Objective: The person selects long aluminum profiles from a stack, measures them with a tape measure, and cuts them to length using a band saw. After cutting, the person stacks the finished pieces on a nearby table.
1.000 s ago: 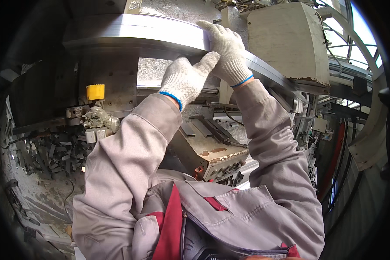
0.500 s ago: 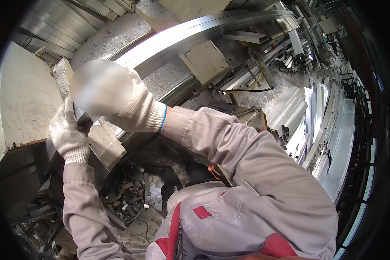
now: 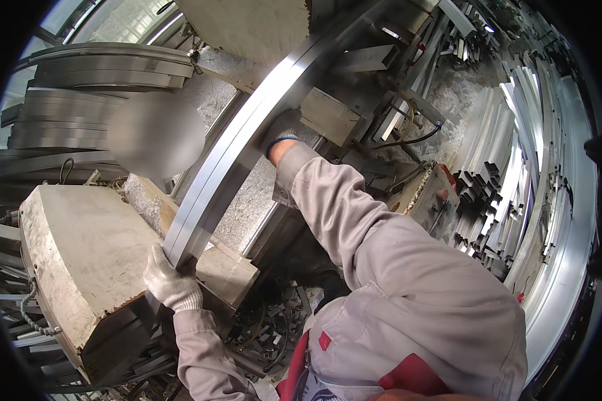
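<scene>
Your gloved left hand (image 3: pixel 172 279) is closed around the lower-left end of the long metal profile (image 3: pixel 237 137), just beside the big cream box (image 3: pixel 80 240), while your right hand (image 3: pixel 284 125) is at the profile's right side around mid-length, mostly in shadow and partly hidden, so I cannot tell whether its fingers grip or only touch. The profile slants from that left hand toward the upper right, passing over the speckled bed (image 3: pixel 247 210), with scraps (image 3: pixel 274 334) below you and stacked bars (image 3: pixel 481 144) well off to your right.
</scene>
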Available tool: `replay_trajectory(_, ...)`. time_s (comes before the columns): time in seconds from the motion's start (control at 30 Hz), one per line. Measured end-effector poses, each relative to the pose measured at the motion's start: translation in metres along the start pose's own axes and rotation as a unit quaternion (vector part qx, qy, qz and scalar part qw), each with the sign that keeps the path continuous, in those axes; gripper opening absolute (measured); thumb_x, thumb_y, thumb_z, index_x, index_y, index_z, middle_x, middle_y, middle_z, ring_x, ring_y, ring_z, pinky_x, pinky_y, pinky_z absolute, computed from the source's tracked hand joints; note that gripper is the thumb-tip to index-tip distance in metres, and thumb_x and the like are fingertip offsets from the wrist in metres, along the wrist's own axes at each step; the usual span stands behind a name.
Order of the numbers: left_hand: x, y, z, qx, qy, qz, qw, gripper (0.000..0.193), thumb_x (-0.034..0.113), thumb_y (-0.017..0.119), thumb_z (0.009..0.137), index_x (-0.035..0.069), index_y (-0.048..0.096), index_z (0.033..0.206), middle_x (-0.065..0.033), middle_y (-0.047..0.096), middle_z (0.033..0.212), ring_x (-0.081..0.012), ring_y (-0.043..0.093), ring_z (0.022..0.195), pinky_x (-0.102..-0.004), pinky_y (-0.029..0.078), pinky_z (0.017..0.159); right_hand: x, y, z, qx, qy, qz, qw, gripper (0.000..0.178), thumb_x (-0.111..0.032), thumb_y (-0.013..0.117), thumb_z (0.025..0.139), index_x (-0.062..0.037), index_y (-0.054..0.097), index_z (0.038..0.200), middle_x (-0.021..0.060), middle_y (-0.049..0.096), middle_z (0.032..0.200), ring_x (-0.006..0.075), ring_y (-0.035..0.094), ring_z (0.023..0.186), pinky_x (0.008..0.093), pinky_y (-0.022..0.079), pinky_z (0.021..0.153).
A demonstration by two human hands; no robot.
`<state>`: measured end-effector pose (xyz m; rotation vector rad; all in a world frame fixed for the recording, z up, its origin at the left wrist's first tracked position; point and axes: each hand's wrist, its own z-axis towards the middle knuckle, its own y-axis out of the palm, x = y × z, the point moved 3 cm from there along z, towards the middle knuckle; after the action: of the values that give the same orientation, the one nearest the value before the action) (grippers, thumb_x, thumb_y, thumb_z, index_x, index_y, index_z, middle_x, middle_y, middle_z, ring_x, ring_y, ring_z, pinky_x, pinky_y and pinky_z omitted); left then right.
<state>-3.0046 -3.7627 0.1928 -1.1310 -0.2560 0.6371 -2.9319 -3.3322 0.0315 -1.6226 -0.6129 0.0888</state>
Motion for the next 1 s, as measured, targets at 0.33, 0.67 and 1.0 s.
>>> replay_trajectory(0.33, 0.003, -0.002, 0.006, -0.049, -0.100, -0.010, 0.994, 0.104, 0.034, 0.106, 0.061, 0.015, 0.058, 0.151, -0.0185, 0.071, 0.129, -0.0435, 0.067, 0.121, -0.0556, 0.054, 0.104, -0.043, 0.071, 0.041, 0.050, 0.047, 0.072, 0.995, 0.052, -0.043, 0.039, 0.118, -0.0121, 0.064, 0.150, 0.0088, 0.069, 0.152, 0.0259, 0.066, 0.136, 0.0396, 0.051, 0.109)
replay_trajectory(0.67, -0.003, 0.000, 0.026, -0.178, -0.177, 0.065, 0.966, 0.070, 0.040, 0.097, 0.072, 0.016, 0.068, 0.130, -0.0142, 0.071, 0.126, -0.0378, 0.070, 0.118, -0.0506, 0.058, 0.101, -0.046, 0.053, 0.036, 0.054, 0.104, 0.197, 0.973, 0.039, -0.027, 0.041, 0.118, -0.0069, 0.070, 0.137, 0.0164, 0.074, 0.141, 0.0280, 0.072, 0.124, 0.0350, 0.056, 0.099)
replay_trajectory(1.0, 0.007, -0.011, 0.032, -0.185, -0.234, 0.045, 0.953, 0.084, 0.045, 0.105, 0.061, 0.014, 0.071, 0.131, -0.0156, 0.075, 0.128, -0.0395, 0.073, 0.120, -0.0519, 0.061, 0.099, 0.059, 0.003, -0.045, -0.141, 0.149, 0.651, 0.731, 0.035, -0.025, 0.063, 0.103, -0.0051, 0.081, 0.126, 0.0212, 0.080, 0.124, 0.0332, 0.079, 0.114, 0.0457, 0.061, 0.091)
